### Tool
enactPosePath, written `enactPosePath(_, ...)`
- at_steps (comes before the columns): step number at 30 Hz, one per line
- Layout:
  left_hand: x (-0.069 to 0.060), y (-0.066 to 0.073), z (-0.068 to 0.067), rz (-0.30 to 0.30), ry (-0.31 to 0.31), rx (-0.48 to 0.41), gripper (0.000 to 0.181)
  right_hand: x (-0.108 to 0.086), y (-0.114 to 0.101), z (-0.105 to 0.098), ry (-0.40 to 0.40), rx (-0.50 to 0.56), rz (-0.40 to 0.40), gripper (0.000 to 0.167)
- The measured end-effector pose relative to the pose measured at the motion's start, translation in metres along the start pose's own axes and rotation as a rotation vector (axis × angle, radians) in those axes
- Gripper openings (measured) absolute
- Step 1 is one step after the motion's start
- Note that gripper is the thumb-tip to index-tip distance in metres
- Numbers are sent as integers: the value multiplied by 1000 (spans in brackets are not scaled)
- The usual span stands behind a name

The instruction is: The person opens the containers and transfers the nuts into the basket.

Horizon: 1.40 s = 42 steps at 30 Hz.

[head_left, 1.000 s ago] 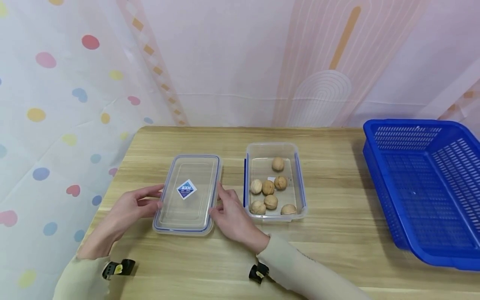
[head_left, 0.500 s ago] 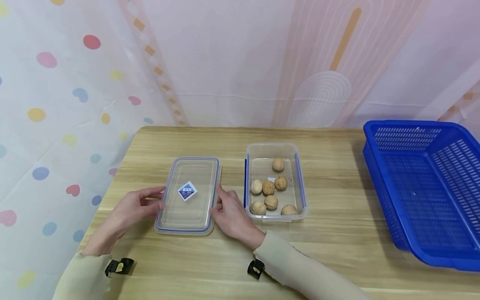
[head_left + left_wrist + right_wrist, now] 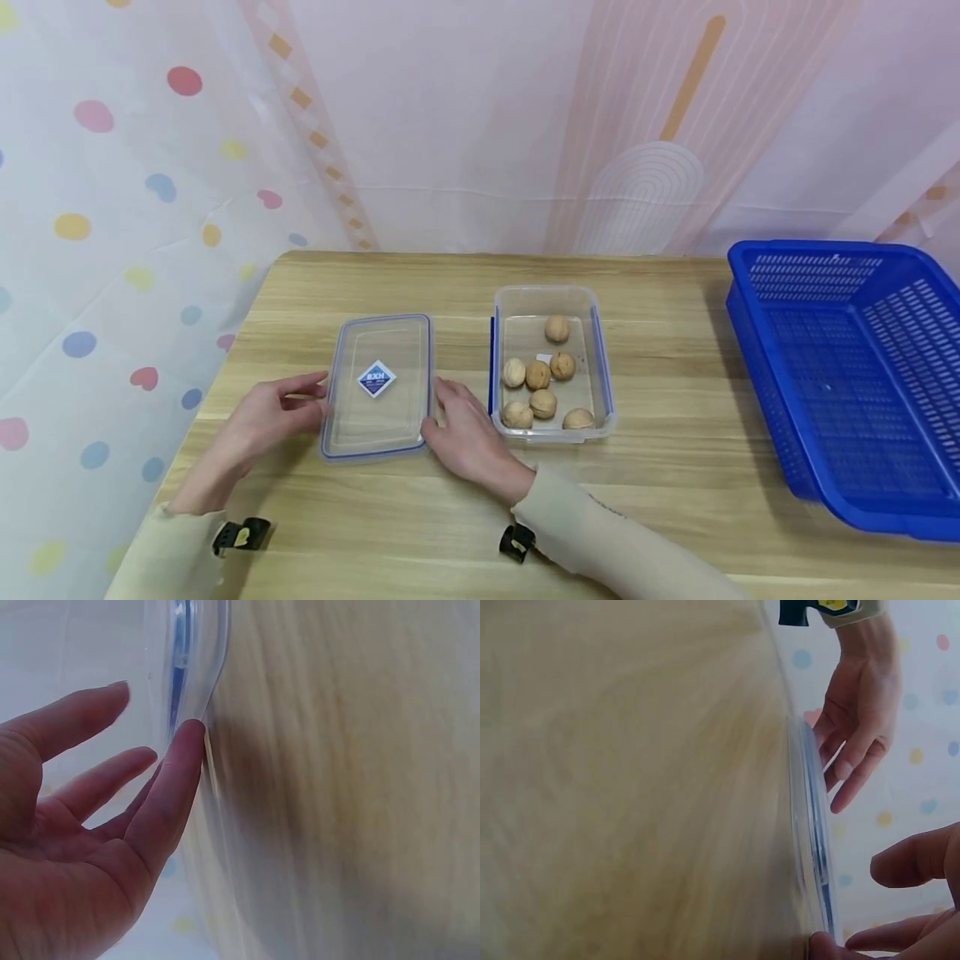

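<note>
A clear plastic lid (image 3: 390, 417) with a blue seal and a diamond "BXH" sticker lies on the wooden table. At its left edge is my left hand (image 3: 262, 421); in the left wrist view the thumb and fingers are spread, and one fingertip (image 3: 193, 729) touches the rim. My right hand (image 3: 468, 437) is at the lid's right edge, its lower fingertips against the rim and its thumb apart in the right wrist view. To the right stands a lidless clear food container (image 3: 555, 436), with several walnuts (image 3: 537, 375) loose on its bottom.
A blue plastic basket (image 3: 813, 417) with perforated walls stands at the table's right side. Behind the wooden table (image 3: 660, 350) hangs a pale patterned curtain (image 3: 465, 125), which also runs down the left side.
The lid has turned slightly: its near end shifted right and its far end a little left. Both hands have stayed at its two long edges, and the container and walnuts have not moved.
</note>
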<state>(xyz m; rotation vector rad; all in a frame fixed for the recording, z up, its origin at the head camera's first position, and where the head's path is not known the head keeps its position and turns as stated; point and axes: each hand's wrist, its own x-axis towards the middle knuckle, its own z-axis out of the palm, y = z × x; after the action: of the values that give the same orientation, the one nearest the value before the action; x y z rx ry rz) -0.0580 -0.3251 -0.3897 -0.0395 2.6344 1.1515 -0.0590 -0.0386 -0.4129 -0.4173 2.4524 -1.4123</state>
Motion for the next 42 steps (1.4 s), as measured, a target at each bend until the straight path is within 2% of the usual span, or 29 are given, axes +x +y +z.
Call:
enactPosePath(5,-4,2,0,-15,6,-101,59,-4,0,-3,-14,100,-4,65)
enactPosePath(8,-10,6,1,-12,43,-114,59,-9,0,-3,-15,170,-2,66)
enactPosePath(11,-18,14,4,24,127,-88,56,-16,-2,-5,-13,230,-27,66)
enactPosePath(14,-23,25,10,87,228,-95,51,-25,-6,-9,-12,294,-71,63)
enactPosePath(19,-30,42,23,182,375,-188,44,-38,-11,-19,-9,380,-108,59)
enactPosePath(24,-35,57,34,228,474,-291,38,-49,-12,-32,-1,433,-128,54)
enactPosePath(29,-38,71,44,277,498,-337,36,-59,-12,-44,0,451,-164,53)
enactPosePath(33,-39,81,51,368,495,-350,37,-66,-12,-54,16,456,-188,51)
enactPosePath(38,-37,90,58,483,507,-290,42,-71,-9,-69,43,443,-199,49)
enactPosePath(42,-36,97,62,529,517,-210,45,-74,-5,-81,60,427,-190,50)
